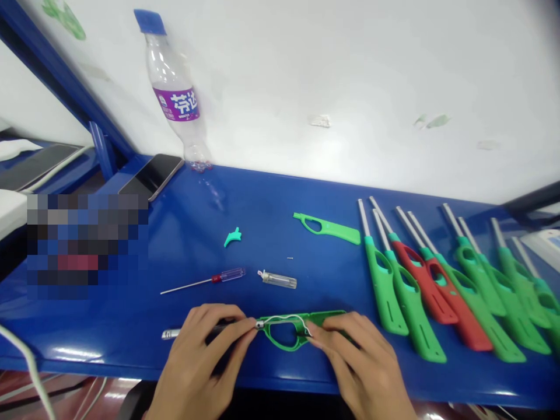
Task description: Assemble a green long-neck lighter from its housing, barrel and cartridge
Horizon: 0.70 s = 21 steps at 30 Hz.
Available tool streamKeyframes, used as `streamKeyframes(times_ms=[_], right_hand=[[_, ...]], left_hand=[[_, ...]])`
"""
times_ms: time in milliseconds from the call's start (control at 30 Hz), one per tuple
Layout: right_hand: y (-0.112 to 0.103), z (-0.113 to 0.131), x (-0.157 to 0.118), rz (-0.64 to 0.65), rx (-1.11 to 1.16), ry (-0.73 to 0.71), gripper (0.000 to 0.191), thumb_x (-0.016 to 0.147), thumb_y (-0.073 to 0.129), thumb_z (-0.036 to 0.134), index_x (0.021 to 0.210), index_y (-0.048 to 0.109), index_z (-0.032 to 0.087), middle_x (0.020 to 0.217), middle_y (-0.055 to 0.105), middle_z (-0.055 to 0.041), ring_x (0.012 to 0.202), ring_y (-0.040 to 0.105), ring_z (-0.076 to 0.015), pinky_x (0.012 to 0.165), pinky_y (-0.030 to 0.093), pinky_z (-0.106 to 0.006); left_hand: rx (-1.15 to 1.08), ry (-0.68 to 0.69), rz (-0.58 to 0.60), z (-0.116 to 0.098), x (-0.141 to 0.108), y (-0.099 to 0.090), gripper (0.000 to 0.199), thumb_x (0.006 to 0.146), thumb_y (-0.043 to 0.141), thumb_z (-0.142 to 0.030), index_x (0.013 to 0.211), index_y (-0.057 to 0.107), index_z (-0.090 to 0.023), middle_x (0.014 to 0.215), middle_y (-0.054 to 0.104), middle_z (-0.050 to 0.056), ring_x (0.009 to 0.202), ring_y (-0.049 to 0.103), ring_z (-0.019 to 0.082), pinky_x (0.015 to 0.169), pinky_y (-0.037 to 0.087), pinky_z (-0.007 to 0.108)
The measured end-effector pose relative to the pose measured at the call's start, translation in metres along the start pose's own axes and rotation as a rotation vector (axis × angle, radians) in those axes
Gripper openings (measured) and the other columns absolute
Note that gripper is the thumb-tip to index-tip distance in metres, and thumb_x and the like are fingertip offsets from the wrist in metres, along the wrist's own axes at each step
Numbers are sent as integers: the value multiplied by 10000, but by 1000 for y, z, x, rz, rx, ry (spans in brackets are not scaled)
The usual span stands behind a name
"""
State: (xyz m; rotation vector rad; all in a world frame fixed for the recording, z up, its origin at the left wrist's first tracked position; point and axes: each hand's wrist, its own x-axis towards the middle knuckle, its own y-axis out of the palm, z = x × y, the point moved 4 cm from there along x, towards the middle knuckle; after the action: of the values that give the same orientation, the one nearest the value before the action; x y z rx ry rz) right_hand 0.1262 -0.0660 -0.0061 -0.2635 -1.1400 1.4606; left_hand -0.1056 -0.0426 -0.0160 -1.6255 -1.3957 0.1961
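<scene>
Blue tabletop point(131, 329) set before a white panel point(284, 70), viewed from above. At the near edge, centre, lies an open green handle shell point(301, 340), with a metal tube point(170, 335) running out to its left and a white wire point(275, 317) arching above its finger loop. The left hand point(210, 350) pinches the tube near the shell, thumb and forefinger closed on its end. The right hand point(363, 361) holds its fingertips narrow where the wire ends over the shell; whether they also grip the shell cannot be told. Beyond the hands, left to right: a screwdriver point(227, 275) with a clear handle, a small teal piece point(234, 236) farther back, a transparent cartridge point(280, 280), a tiny screw point(289, 258) and a separate green half-shell point(335, 229). At right, long-necked lighters point(387, 294), mostly green with two red, lie side by side, metal necks pointing away. Rear left: a phone point(153, 175) beside a capped plastic bottle point(175, 76) with a purple label.
</scene>
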Motion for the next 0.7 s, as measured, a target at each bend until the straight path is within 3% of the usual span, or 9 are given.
streamKeyframes(times_ms=[300, 433, 567, 700], right_hand=[[2, -3, -3, -31, -24, 45, 190, 1081, 550, 218, 1031, 733, 215, 890, 715, -30, 761, 652, -178, 738, 472, -331], [1, -3, -2, -22, -16, 50, 217, 1092, 534, 247, 1033, 743, 237, 900, 726, -18, 769, 670, -174, 743, 486, -323], [0, -5, -2, -25, -10, 48, 206, 1091, 539, 262, 1054, 741, 244, 918, 738, -16, 784, 687, -179, 767, 505, -331], [1, -5, -4, -22, 9, 57, 191, 1078, 559, 241, 1078, 749, 237, 940, 743, -24, 803, 697, -184, 794, 526, -344]], left_hand=[[112, 10, 10, -9, 5, -6, 230, 1003, 599, -112, 1186, 671, -232, 1154, 632, 65, 1083, 579, 235, 937, 454, 432], [189, 1, -71, -14, 23, -16, 242, 1012, 583, -148, 1217, 664, -247, 1133, 651, 59, 1065, 596, 245, 925, 467, 433], [335, -62, -82, 5, 52, -21, 200, 1029, 562, -254, 1180, 693, -254, 1137, 679, 69, 1029, 618, 286, 884, 501, 457], [520, -187, 58, 39, 81, -18, 404, 1016, 518, -307, 1380, 615, -161, 1195, 669, 146, 1039, 649, 354, 839, 544, 484]])
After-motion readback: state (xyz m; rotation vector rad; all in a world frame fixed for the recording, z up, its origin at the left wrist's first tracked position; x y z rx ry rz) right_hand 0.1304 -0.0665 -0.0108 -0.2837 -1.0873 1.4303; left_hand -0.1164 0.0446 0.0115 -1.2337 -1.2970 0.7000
